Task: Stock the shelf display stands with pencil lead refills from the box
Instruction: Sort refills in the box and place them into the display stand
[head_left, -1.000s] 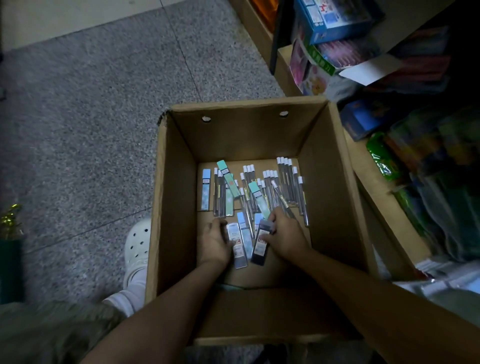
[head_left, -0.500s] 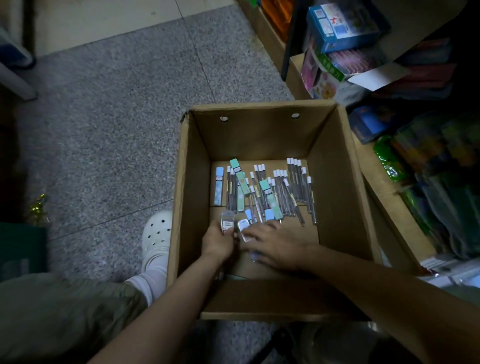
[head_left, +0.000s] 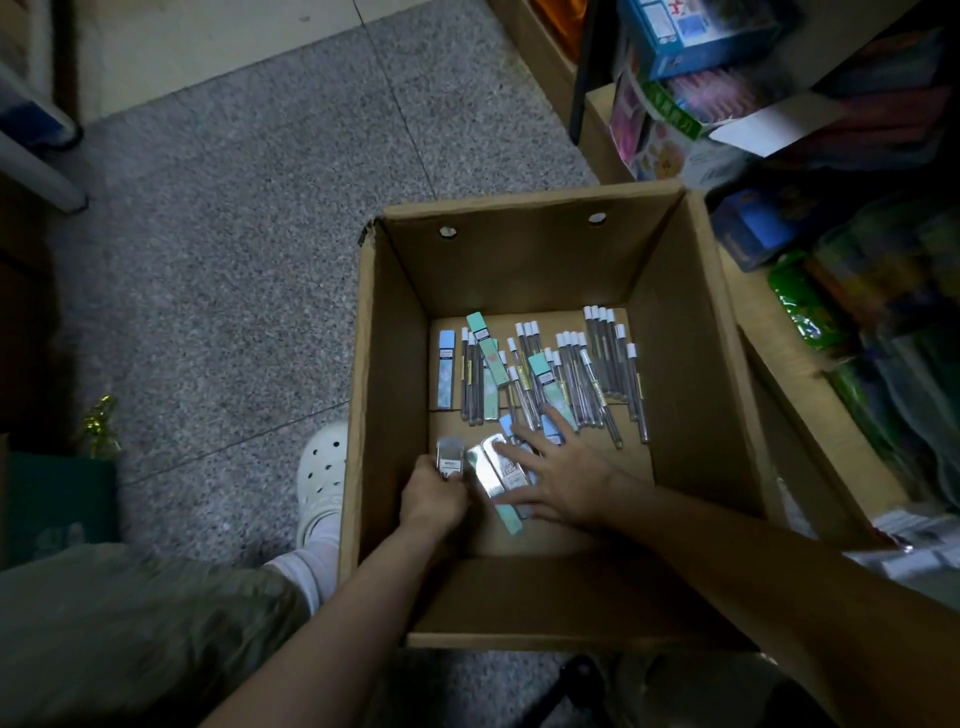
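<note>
An open cardboard box (head_left: 691, 332) stands on the floor, its bottom strewn with several pencil lead refills (head_left: 592, 374): thin tubes with white caps and flat teal and blue cases. My left hand (head_left: 434, 501) grips a small clear refill case (head_left: 450, 458) upright at the box's near left. My right hand (head_left: 563, 480) lies flat with fingers spread on several flat refill cases (head_left: 493, 475) next to it.
Wooden shelves (head_left: 795, 364) with colourful packaged goods rise right of the box. A blue carton (head_left: 696, 36) sits up on the shelf. My white shoe (head_left: 322, 478) stands left of the box on the speckled grey floor.
My right hand let go of the dark case it held, moved left and spread flat over the flat cases. My left hand now holds one small case upright. The view shifted.
</note>
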